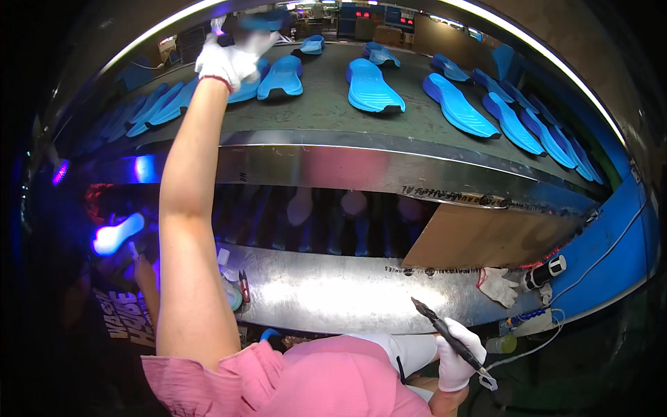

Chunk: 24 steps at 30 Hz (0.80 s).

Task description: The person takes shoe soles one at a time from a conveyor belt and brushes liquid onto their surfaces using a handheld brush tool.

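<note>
My left hand (226,62), in a white glove, reaches far out over the dark green conveyor belt (323,90). Its fingers are smeared by motion around a blurred blue shoe sole (260,21), which seems to be in its grip. Close to that hand, more bright blue soles with black tips lie on the belt, one sole (281,76) just to its right. Down at the lower right, my gloved right hand (458,354) is closed around a black pen-shaped tool (455,342). The tool's dark tapered tip points up and left, above the metal shelf (326,285).
Red-handled snips (244,286) lie at the shelf's left, beside a round container (232,295). A spare white glove (497,287) rests at the right, near a black-and-white cylinder (545,272). A cardboard sheet (490,236) leans below the belt. Another person's arm (147,285) shows at left.
</note>
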{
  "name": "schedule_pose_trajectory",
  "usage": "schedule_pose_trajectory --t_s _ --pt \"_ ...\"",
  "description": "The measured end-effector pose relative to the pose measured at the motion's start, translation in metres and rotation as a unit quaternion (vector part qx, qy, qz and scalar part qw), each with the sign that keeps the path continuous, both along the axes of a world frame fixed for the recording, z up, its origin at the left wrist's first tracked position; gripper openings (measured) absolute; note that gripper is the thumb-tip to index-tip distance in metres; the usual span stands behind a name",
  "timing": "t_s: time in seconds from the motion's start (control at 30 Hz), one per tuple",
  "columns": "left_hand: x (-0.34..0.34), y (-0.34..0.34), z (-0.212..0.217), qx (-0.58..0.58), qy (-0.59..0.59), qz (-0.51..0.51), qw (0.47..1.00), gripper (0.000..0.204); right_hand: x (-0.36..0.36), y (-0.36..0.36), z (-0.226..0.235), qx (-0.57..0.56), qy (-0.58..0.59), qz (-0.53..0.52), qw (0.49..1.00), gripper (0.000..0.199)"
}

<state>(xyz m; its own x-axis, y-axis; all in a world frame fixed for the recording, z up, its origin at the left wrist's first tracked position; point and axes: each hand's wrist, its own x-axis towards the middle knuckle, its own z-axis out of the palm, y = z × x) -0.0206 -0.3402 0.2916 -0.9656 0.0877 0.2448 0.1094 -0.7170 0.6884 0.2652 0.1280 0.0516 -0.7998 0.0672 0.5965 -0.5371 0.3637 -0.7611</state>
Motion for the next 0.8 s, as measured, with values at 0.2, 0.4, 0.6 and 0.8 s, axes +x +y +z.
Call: schedule_pose_trajectory --t_s 0.2,0.4,0.6,0.8 --pt "0.027 0.006 -0.020 -0.732 0.054 0.264 0.626 0.055 0.000 -0.001 -0.009 -0.003 -0.028 -0.052 0.998 0.026" --pt "0.038 0.041 -0.055 -0.896 0.038 0.332 0.292 0.035 -0.002 -0.003 -0.003 -0.071 -0.046 -0.071 0.994 0.025" --pt "0.131 0.124 -0.113 -0.630 0.442 0.466 0.437 0.020 0.020 0.015 -0.017 -0.204 -0.081 -0.156 0.963 0.038" --pt "0.204 0.203 -0.259 -0.509 0.508 0.107 0.687 0.029 0.013 0.019 -0.034 -0.310 -0.079 -0.209 0.924 0.022"
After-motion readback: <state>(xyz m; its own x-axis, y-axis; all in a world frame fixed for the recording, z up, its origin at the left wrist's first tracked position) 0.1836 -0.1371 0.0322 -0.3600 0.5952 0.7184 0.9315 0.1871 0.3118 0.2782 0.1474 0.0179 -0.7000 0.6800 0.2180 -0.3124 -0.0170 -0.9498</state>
